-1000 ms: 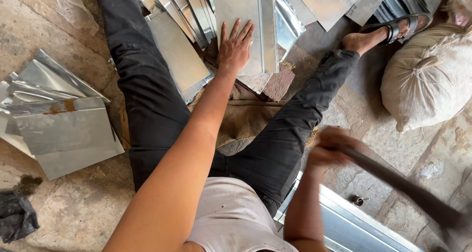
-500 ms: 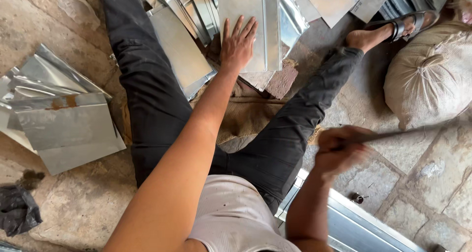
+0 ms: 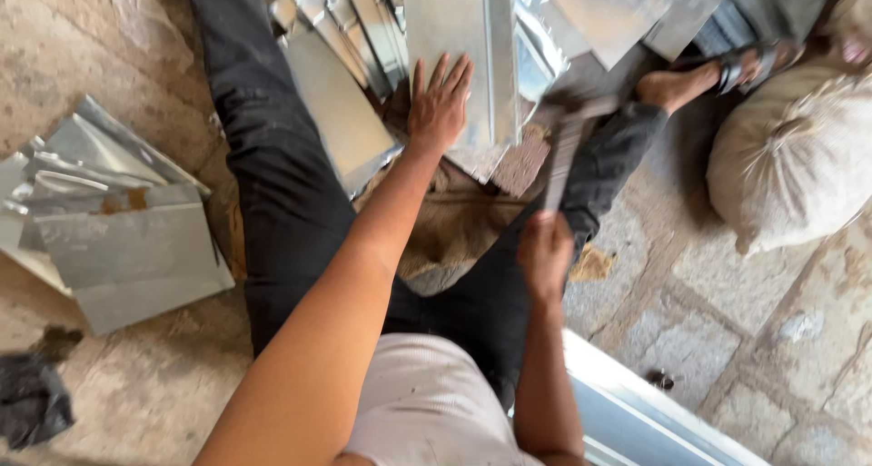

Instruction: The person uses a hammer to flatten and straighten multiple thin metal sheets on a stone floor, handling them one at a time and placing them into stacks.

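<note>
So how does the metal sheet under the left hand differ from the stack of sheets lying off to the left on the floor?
The metal sheet under the left hand lies between the legs, pinned flat by spread fingers; the stack of sheets lies untouched beside the left leg. The pinned sheet looks clean and shiny; the stack's top sheet shows a rusty smear. Both are grey, rectangular, folded-edge metal.

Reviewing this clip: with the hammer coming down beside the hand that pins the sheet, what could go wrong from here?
1. The left hand lies flat on the metal sheet, close to where the hammer in the right hand is aimed; a stray blow could hit the fingers.
2. The sheet's thin edges sit by the fingers and could cut if it slips.
3. The bare foot rests near loose sheets, so it could be cut.
</note>
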